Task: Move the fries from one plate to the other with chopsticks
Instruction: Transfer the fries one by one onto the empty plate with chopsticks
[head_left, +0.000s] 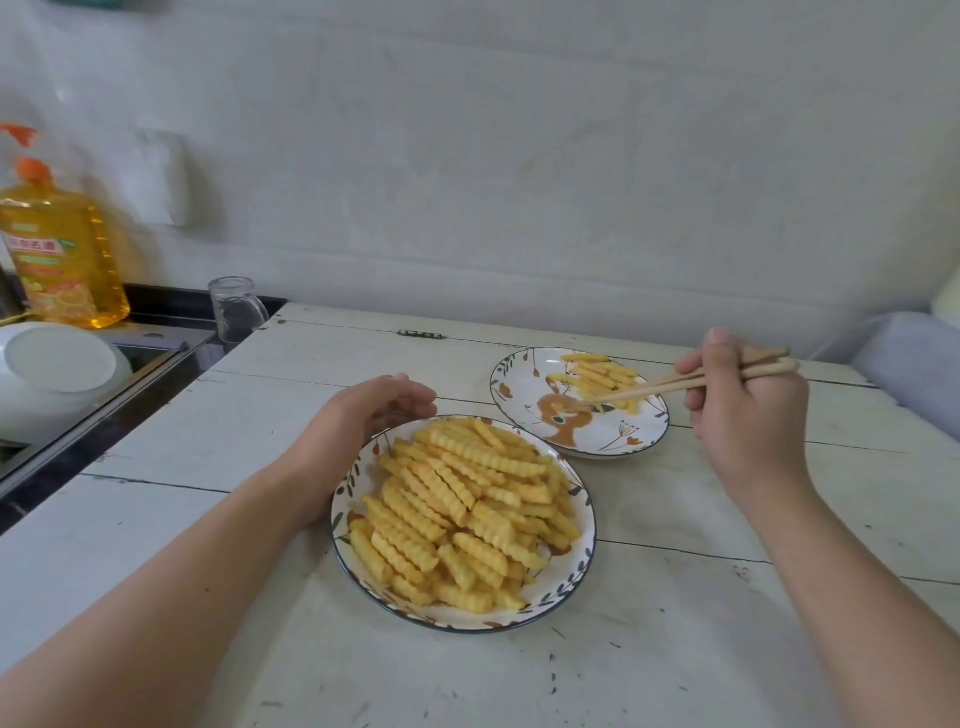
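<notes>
— Two plates are seen from the head camera: a near plate (582, 582) heaped with crinkle-cut fries (457, 514) close to the front edge of the table (701, 649), and a far plate (524, 384) toward the back edge, where a small pile of moved fries (597, 374) lies on its far side.

— Which step is judged to be in hand?

— A drop-off, most likely. The chopsticks (675, 384) are pinched in the right hand (748, 410), fingers curled round them, and their tips are lowered over the middle of the far plate. Whether a fry is clamped between the tips cannot be told; that spot is blurred against the plate's orange pattern.

— And the left hand (363, 415)?

— It is rested at the far-left rim of the near plate, fingers loosely curved, nothing held.

— How are the sticks aligned?

— Their long axis is laid from the table's right side down toward the left, tips pointed left and slightly toward the near plate, butts raised at the right. Most of the heaped fries lie roughly diagonally.

— What is called for next?

— The tips would be parted if a fry is held, then swung back to the heap, where one fry is best pinched across its ridges.
</notes>
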